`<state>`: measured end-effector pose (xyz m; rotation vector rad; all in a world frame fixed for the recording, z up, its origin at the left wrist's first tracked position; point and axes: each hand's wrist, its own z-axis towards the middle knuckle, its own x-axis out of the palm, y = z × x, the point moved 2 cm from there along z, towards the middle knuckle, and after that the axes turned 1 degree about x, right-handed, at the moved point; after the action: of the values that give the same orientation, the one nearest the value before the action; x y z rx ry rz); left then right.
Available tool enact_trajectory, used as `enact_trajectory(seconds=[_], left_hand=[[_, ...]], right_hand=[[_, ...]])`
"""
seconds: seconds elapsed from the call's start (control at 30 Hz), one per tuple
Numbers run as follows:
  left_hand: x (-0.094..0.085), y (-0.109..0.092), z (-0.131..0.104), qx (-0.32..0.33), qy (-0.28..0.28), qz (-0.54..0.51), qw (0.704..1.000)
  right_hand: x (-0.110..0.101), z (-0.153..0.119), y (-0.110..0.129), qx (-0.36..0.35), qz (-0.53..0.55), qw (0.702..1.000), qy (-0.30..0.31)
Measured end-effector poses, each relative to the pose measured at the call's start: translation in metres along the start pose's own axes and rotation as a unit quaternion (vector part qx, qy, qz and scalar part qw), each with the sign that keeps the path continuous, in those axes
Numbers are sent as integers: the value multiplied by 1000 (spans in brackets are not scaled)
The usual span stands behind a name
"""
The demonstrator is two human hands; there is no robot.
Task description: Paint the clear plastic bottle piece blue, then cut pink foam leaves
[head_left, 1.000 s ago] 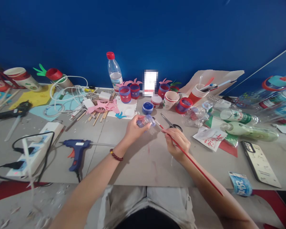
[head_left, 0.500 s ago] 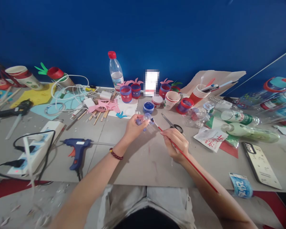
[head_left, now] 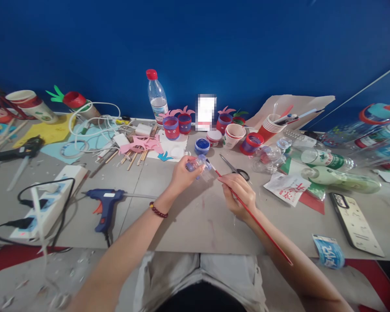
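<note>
While left grip (head_left: 182, 173) clasps bottle piece (head_left: 199, 165); right grip (head_left: 238, 195) pinches paintbrush (head_left: 247, 203)

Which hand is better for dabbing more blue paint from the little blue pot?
Probably the right hand: it holds the long red paintbrush. The left hand grips the small clear plastic piece. The round blue paint pot sits just beyond both.
</note>
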<state>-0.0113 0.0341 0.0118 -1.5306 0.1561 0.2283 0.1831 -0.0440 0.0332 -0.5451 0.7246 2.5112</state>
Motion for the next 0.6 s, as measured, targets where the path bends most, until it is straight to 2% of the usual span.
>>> enact_trajectory(seconds=[0.23,0.43,0.6], left_hand=[[0,-2,0,-15,-9,-2,1000],[-1,0,3,-8,-20,0,1000],[-1,-4,0,-11,-25,15,1000]], right_hand=[[-1,4,3,-5,9,1000,23],[-3,6,6,-4,10,1000,7],[-3,5,6,-22,-3,999,-33]])
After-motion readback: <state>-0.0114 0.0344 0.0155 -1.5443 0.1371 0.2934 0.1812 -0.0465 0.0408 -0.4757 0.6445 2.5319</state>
